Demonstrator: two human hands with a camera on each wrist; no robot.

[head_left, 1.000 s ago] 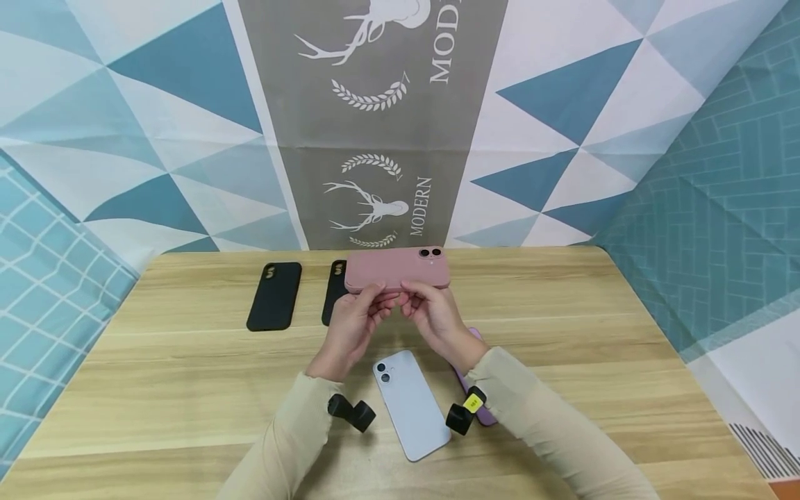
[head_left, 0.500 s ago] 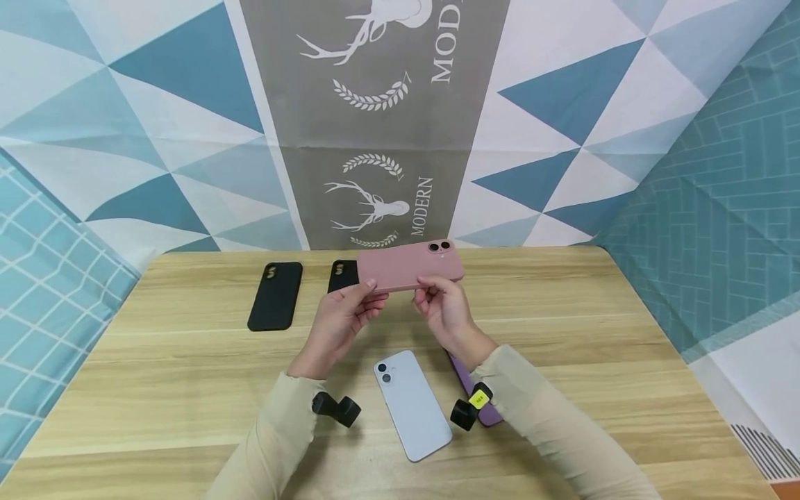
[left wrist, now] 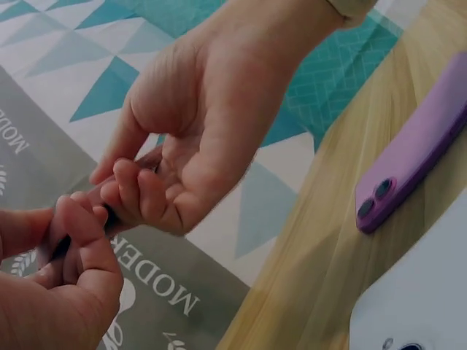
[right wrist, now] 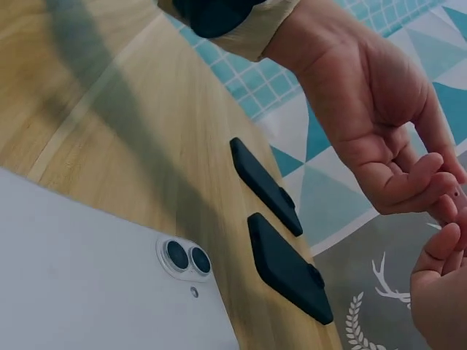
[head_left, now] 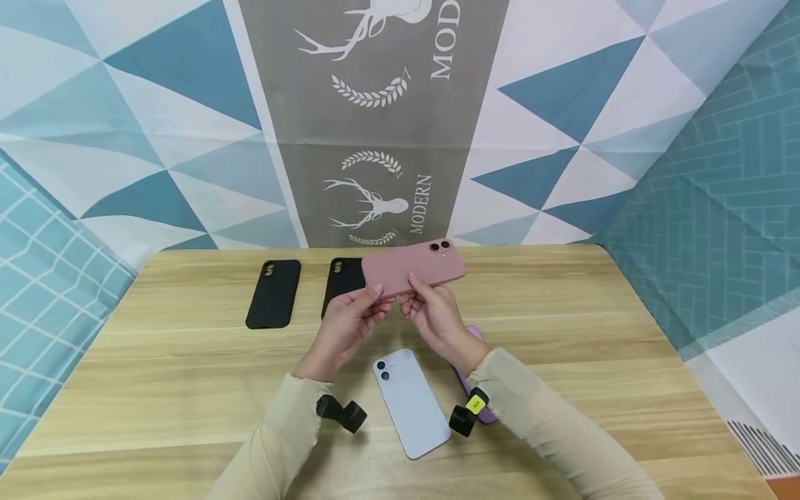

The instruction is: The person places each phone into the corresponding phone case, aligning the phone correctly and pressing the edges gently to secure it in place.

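A pink phone (head_left: pixel 406 269) is held up off the table in the head view, camera side toward me, its right end tilted higher. My left hand (head_left: pixel 344 325) pinches its lower left edge, thumb on the back. The right hand (head_left: pixel 440 323) grips the lower edge near the middle, thumb also on the back. In the left wrist view, curled fingers of the left hand (left wrist: pixel 69 284) and right hand (left wrist: pixel 211 131) meet around the phone's edge. Most of the phone is hidden in the wrist views.
A white phone (head_left: pixel 412 406) lies below the hands. Partly under the right forearm is a purple phone (left wrist: pixel 416 142), or one in a purple case. Two black phone cases (head_left: pixel 273 294) (right wrist: pixel 288 270) lie toward the back left; the pink phone overlaps one. A patterned cloth backdrop rises behind the table.
The pink phone has shifted slightly right and tilted, its right end rising. My hands moved apart along its lower edge, then came closer together again. The other phones and the cases stay put.
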